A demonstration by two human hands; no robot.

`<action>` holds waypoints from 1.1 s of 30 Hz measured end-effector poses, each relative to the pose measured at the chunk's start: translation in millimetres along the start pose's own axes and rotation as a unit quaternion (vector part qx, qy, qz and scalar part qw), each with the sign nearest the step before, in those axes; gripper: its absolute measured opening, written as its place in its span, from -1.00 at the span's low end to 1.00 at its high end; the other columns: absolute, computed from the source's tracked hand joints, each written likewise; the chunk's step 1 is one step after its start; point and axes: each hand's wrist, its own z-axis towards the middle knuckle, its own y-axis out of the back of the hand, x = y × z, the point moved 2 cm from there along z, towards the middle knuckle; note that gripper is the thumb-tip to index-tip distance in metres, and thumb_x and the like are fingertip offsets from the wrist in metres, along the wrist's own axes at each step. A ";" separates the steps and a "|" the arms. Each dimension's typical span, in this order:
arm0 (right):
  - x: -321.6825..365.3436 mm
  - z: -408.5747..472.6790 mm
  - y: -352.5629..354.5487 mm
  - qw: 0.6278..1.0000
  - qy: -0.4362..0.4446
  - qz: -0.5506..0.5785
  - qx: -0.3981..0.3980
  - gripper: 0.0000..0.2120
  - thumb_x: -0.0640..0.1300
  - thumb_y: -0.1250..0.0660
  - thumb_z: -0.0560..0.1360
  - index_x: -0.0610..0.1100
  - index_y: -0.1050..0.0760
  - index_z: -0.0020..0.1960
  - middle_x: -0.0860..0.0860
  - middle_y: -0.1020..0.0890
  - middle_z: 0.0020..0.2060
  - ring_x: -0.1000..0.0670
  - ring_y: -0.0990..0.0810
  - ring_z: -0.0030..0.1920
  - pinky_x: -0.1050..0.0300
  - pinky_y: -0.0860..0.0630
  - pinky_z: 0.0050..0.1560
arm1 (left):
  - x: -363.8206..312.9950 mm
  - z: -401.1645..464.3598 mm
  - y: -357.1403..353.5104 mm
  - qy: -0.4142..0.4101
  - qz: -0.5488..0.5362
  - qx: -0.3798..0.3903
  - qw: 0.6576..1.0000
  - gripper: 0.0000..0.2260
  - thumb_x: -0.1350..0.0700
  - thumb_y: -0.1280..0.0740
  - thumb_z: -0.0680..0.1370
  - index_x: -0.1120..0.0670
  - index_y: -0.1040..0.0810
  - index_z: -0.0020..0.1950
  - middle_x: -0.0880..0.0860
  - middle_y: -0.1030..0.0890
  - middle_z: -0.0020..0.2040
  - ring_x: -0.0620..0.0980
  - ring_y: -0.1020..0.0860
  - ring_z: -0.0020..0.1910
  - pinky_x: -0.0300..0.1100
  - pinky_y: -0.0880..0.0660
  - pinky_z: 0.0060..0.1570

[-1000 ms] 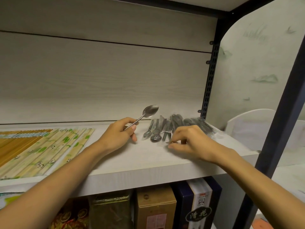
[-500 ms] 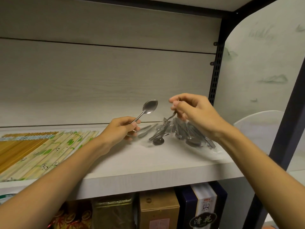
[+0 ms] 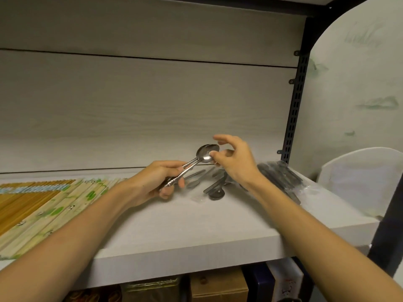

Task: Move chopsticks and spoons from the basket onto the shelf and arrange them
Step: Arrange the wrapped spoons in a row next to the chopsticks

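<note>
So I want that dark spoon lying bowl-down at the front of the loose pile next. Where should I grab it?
Take the dark spoon by its handle, which slants up and back from the bowl and looks raised off the shelf. Come from above with the right hand, which is nearer, and pinch the handle's sides; the bowl lies flat, so it offers little to hold.

Dim, soft light; blurred, edges slightly bowed.
</note>
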 end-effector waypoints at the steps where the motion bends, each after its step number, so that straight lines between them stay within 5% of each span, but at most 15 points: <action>1: -3.6 -0.6 -1.8 1.000 -0.004 -0.011 -0.001 -0.67 -0.26 -0.40 0.49 -0.08 -0.52 0.24 -0.03 -0.59 0.04 0.16 -0.60 -0.38 0.32 -0.54 -0.25 | 1.2 -0.5 -1.4 0.000 -0.001 0.011 1.000 -0.75 0.21 -0.17 0.63 0.09 -0.59 0.20 0.11 -0.53 -0.31 -0.05 -0.24 -0.60 -0.30 -0.15 -0.50; 5: -6.3 0.8 0.2 0.998 -0.029 0.052 -0.001 -0.86 -0.30 -0.38 0.51 -0.20 -0.58 0.06 -0.10 -0.61 -0.29 0.17 -0.59 -0.44 0.31 -0.50 -0.36 | -1.0 -1.3 -2.5 -0.016 -0.011 0.049 0.999 -0.74 0.18 -0.13 0.64 0.14 -0.58 0.19 0.05 -0.43 -0.37 -0.08 -0.19 -0.63 -0.29 -0.04 -0.51; 8: -7.3 1.2 3.1 0.996 -0.035 0.079 -0.003 -0.86 -0.31 -0.37 0.52 -0.07 -0.54 -0.09 -0.04 -0.58 -0.36 0.17 -0.55 -0.46 0.27 -0.51 -0.39 | -0.5 -3.7 -6.0 -0.014 -0.005 0.056 0.998 -0.72 0.04 -0.15 0.64 0.11 -0.60 0.15 0.00 -0.32 -0.42 -0.08 -0.16 -0.59 -0.23 0.00 -0.48; 13: -19.6 1.0 -3.5 1.000 -0.013 0.009 -0.008 -0.80 -0.23 -0.36 0.52 0.08 -0.50 -0.05 -0.09 -0.58 -0.23 0.01 -0.50 -0.30 -0.11 -0.59 -0.15 | 5.1 0.9 -3.9 -0.129 0.156 -0.078 0.976 -0.81 0.07 -0.26 0.61 0.04 -0.66 -0.03 -0.13 -0.34 -0.50 -0.14 -0.26 -0.51 -0.25 -0.19 -0.44; 18: -13.1 -6.1 -6.4 0.992 0.080 -0.097 0.003 -0.74 -0.17 -0.35 0.53 -0.07 -0.48 0.22 0.04 -0.56 -0.06 0.09 -0.54 -0.19 0.33 -0.47 -0.15 | 8.9 4.2 18.0 -0.177 0.270 -0.248 0.913 -0.78 0.06 -0.25 0.61 0.00 -0.63 -0.16 0.00 -0.50 -0.36 -0.08 -0.37 -0.38 -0.32 -0.27 -0.35; 22: -5.4 1.8 -24.4 0.963 0.125 -0.203 0.126 -0.84 -0.22 -0.29 0.55 -0.14 -0.58 0.11 0.00 -0.63 -0.14 0.05 -0.55 -0.18 0.22 -0.48 -0.07 | 11.2 5.3 26.5 -0.142 0.283 -0.300 0.900 -0.79 0.06 -0.25 0.61 0.01 -0.63 -0.14 -0.09 -0.50 -0.34 -0.12 -0.39 -0.34 -0.38 -0.27 -0.35; 25: -1.9 10.9 -41.4 0.920 0.130 -0.287 0.232 -0.77 -0.18 -0.29 0.57 -0.15 -0.57 0.20 -0.05 -0.65 0.07 -0.06 -0.57 0.06 0.06 -0.48 0.12 | 14.2 8.0 33.1 -0.121 0.230 -0.325 0.909 -0.81 0.06 -0.26 0.61 0.04 -0.66 -0.08 -0.15 -0.49 -0.34 -0.17 -0.40 -0.31 -0.40 -0.27 -0.32; 29: -6.7 25.2 -48.6 0.896 0.083 -0.332 0.284 -0.63 -0.18 -0.27 0.59 -0.09 -0.43 0.39 -0.02 -0.52 0.33 -0.03 -0.42 0.35 0.17 -0.31 0.30 | 16.7 9.6 37.1 -0.121 0.223 -0.332 0.909 -0.83 0.07 -0.30 0.59 0.05 -0.69 -0.04 -0.11 -0.53 -0.32 -0.11 -0.42 -0.27 -0.39 -0.28 -0.33; 33: -1.1 29.4 -18.0 0.911 0.072 -0.332 0.233 -0.79 -0.10 -0.37 0.51 -0.05 -0.59 0.14 0.03 -0.60 -0.09 0.00 -0.51 -0.04 0.25 -0.37 -0.06 | 18.6 13.1 28.0 -0.131 0.217 -0.264 0.931 -0.87 0.06 -0.34 0.56 0.01 -0.68 -0.10 -0.06 -0.50 -0.37 -0.12 -0.34 -0.39 -0.36 -0.24 -0.40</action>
